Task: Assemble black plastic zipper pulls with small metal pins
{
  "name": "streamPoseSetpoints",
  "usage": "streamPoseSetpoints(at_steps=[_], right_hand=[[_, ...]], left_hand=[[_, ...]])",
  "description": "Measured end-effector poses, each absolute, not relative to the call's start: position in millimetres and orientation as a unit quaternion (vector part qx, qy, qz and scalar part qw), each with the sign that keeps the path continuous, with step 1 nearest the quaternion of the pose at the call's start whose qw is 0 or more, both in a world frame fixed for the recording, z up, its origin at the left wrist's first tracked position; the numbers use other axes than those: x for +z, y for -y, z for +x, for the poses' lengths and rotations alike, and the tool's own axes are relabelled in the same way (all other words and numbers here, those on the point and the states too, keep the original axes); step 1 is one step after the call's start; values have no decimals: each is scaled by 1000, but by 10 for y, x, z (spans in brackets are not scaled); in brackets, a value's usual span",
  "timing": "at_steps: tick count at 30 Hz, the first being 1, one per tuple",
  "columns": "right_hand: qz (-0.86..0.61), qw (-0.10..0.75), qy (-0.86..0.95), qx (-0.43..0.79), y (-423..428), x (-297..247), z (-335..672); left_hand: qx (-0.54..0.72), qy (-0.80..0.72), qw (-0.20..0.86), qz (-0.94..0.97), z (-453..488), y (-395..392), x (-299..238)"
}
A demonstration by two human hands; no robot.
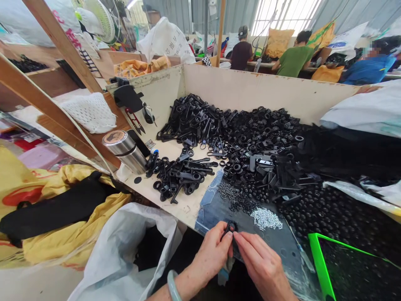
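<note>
My left hand [213,248] is closed on a black plastic part with a ring-shaped end [232,226], held above the front edge of the bench. My right hand [261,257] meets it from the right, thumb and fingers pinched together at the ring. Whatever sits between those fingertips is too small to make out. Just beyond the hands lie a heap of small silvery pins [266,219] and a scatter of tiny black pieces [236,196]. A pile of similar black ringed parts [183,175] rests to the left on the bench.
Large heaps of black parts [260,129] fill the walled bench's back. Black balls [341,221] spread at right, beside a green-rimmed tray [321,267]. A steel flask [125,151] stands at left. An open white sack [125,242] hangs below. Several people sit beyond the back wall [250,85].
</note>
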State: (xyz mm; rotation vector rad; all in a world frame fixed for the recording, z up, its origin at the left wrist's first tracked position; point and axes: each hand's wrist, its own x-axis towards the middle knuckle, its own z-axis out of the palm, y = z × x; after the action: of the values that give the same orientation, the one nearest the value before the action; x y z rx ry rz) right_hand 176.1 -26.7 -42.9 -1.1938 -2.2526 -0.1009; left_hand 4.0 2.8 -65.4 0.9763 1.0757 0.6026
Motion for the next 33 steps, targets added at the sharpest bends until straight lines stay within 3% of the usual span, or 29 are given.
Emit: streamPoseSetpoints(at_steps=[10,14,17,21,27,33], right_hand=[[-504,363,782,53,288,-411,1696],[-609,280,741,-29,348,-283,2075],[-718,138,665,-155,400,-197,2501],[-745,1,652,-142,394,-244,2840],[-765,-38,635,-98,379,-375,2911],[-714,4,687,-134,506,-401,2941]], left_hand=[[256,-478,729,418,68,-43,-599],[244,-477,744,399,57,-87,-540],[247,-468,757,383,44,-108,-482],[242,-472,759,379,38,-124,-446],[245,-468,763,372,40,-122,-453],[245,-462,765,376,16,-107,-458]])
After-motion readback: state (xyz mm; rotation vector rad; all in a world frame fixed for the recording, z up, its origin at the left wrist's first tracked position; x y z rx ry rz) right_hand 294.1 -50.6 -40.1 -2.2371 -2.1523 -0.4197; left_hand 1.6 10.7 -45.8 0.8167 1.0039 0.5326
